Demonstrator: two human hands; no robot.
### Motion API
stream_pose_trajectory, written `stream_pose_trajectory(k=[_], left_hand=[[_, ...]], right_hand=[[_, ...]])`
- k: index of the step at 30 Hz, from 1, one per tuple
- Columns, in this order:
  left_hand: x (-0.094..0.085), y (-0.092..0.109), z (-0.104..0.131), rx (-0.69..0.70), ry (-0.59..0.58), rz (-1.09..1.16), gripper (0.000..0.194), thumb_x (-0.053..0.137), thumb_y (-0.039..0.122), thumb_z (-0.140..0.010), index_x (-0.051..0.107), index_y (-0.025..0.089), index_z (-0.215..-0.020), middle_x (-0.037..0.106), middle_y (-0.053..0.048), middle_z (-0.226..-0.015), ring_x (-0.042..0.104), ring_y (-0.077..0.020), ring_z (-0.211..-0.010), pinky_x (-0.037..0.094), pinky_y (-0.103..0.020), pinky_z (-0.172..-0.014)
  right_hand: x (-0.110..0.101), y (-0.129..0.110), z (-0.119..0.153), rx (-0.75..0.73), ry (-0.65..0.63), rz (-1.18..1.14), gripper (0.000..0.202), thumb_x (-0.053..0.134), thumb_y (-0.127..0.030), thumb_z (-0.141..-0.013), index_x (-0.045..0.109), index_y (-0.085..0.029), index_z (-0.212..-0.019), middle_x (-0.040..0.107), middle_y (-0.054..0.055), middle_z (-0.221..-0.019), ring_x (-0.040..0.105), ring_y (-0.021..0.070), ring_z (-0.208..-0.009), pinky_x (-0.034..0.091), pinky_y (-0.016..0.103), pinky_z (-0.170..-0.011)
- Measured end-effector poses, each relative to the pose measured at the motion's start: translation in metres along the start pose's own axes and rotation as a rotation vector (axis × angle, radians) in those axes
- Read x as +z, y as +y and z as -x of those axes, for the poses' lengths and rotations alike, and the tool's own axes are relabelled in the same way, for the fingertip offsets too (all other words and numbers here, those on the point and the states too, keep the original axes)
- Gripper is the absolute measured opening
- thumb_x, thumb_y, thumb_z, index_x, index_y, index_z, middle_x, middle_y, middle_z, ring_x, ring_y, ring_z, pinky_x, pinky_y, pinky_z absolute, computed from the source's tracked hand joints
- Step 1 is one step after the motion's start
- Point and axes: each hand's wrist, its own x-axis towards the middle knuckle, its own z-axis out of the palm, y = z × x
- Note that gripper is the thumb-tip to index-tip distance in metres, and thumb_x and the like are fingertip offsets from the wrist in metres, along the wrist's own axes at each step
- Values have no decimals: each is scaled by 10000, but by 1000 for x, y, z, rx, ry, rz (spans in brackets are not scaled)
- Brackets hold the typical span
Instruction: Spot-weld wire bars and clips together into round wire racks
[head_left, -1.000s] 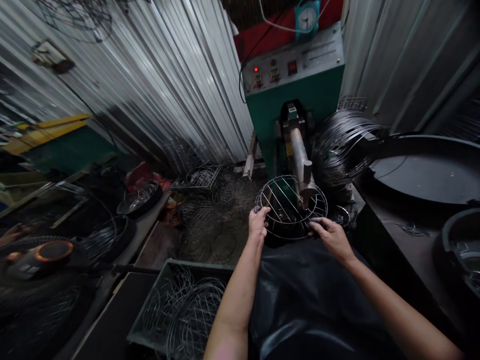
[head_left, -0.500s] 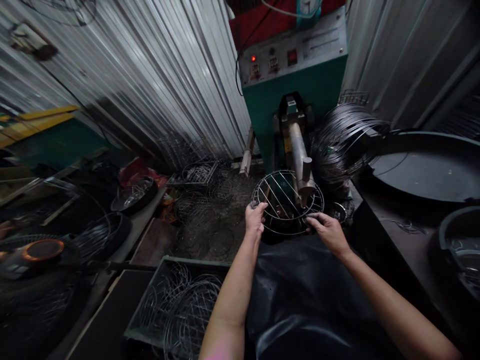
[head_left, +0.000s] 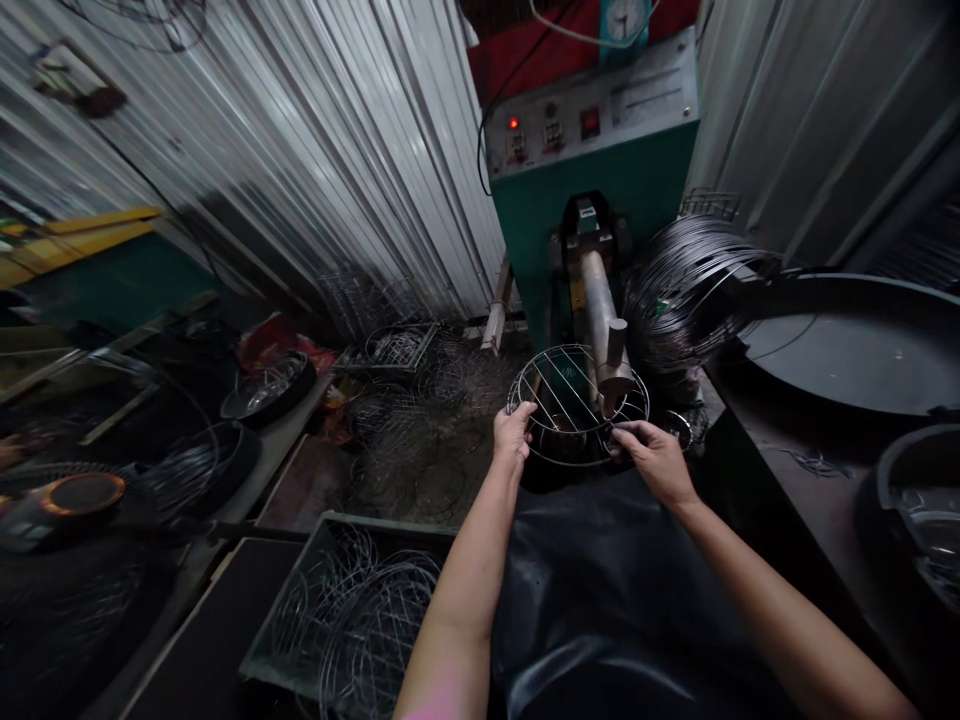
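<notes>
A round wire rack with two rings and parallel cross wires is held level before me. My left hand is closed on its left rim, the thumb on top. At the front right rim, my right hand pinches with thumb and forefinger; any small piece between those fingertips is too small to make out. Over the rack's right side reaches the thick metal arm of a green machine, whose pointed tip is close to the wires. Whether the tip touches them I cannot tell.
A crate of wire racks stands at lower left. To the right are a wire coil, a large shallow pan and a dark tub. Bowls of wire parts and a fan-like device lie left. A red lamp glows on the machine.
The view has shifted slightly, so the machine sits a little lower in the picture. Both hands keep their grip at the rack's rim, and the rack has barely moved relative to the arm.
</notes>
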Motion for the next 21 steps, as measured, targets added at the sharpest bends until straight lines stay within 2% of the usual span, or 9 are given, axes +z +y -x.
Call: stream_pose_trajectory(k=[6,10,12,14,16,17,19,21], left_hand=[[2,1,-3,-39,3,-17,241,680,222,-506,464,162,-596,352,91,-456,281,-27,-348,159,-168,-337],[4,0,-2,-32,12,-10,231,682,206,-512,485,153,-620,387,82,-474,308,-30,-359,168,-164,-345],[5,1,-3,-20,18,-12,242,695,214,-515,491,149,-629,371,88,-477,287,-24,-357,165,-163,-348],[2,4,-4,-29,-15,-26,272,719,250,-521,504,145,-650,360,91,-487,272,-19,-358,172,-162,-353],[-8,9,-3,-91,-97,-27,312,719,345,-564,534,144,-715,405,73,-525,342,-33,-380,236,-162,-374],[-16,11,-2,-142,-128,-14,335,688,411,-610,549,146,-762,442,56,-558,397,-48,-407,285,-169,-396],[-38,10,-3,-251,-192,-16,375,566,492,-725,568,157,-892,540,0,-669,540,-106,-536,418,-225,-500],[-64,1,-10,-279,-150,-10,345,488,451,-800,545,163,-981,599,-48,-801,605,-146,-674,477,-286,-605]], right_hand=[[-3,-1,-6,-18,6,44,405,678,-539,-644,650,-149,-751,623,7,-565,593,142,-488,488,251,-490],[2,-2,-8,8,-5,6,397,679,-535,-649,645,-154,-753,616,-1,-537,572,132,-454,478,246,-464],[5,-2,-5,18,-4,-16,406,685,-539,-635,646,-153,-755,623,4,-549,584,141,-467,492,258,-471],[-1,-1,3,-5,-7,1,415,685,-533,-637,659,-154,-804,643,16,-586,613,161,-522,509,271,-496],[-27,3,18,-51,29,82,435,677,-509,-662,662,-164,-927,670,26,-653,633,176,-579,517,279,-524],[-49,6,28,-69,71,154,449,667,-493,-682,652,-172,-995,681,29,-690,637,179,-596,517,281,-535],[-110,15,52,-69,221,357,439,630,-461,-728,633,-184,-1068,692,33,-736,635,177,-596,510,287,-553],[-185,23,80,-10,427,603,351,584,-412,-765,653,-183,-1022,702,54,-815,639,189,-637,504,294,-579]])
